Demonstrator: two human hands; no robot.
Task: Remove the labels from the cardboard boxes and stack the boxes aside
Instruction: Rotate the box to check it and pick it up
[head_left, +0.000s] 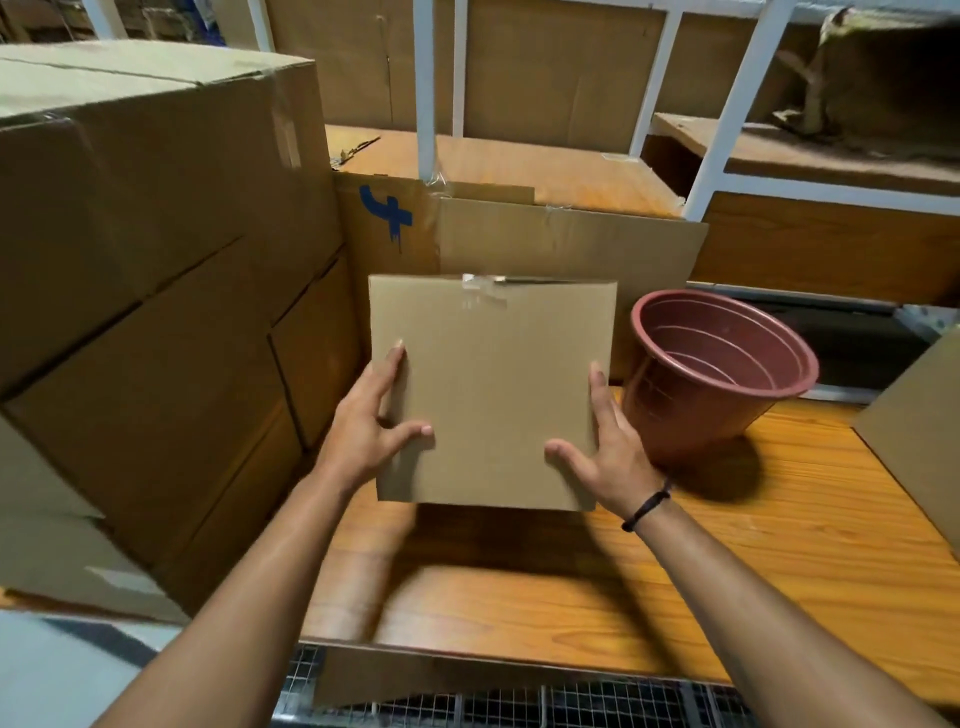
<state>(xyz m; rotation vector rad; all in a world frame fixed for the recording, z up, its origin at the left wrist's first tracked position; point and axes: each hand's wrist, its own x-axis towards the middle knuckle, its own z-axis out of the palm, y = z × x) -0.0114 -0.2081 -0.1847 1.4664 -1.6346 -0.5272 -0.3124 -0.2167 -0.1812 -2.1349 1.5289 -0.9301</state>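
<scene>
A small plain cardboard box (493, 384) is held above the wooden table (727, 561), its broad face turned up toward me. My left hand (369, 426) grips its left edge with the thumb on the face. My right hand (602, 452), with a black band on the wrist, grips the right edge the same way. A strip of clear tape (483, 291) crosses the box's far edge. No label shows on the visible face.
A tall stack of big cardboard boxes (156, 291) fills the left. A flattened box with a blue mark (395, 228) stands behind. A reddish plastic pot (717, 374) sits just right of the held box. Another box corner (919, 431) juts in at far right. White shelf posts rise behind.
</scene>
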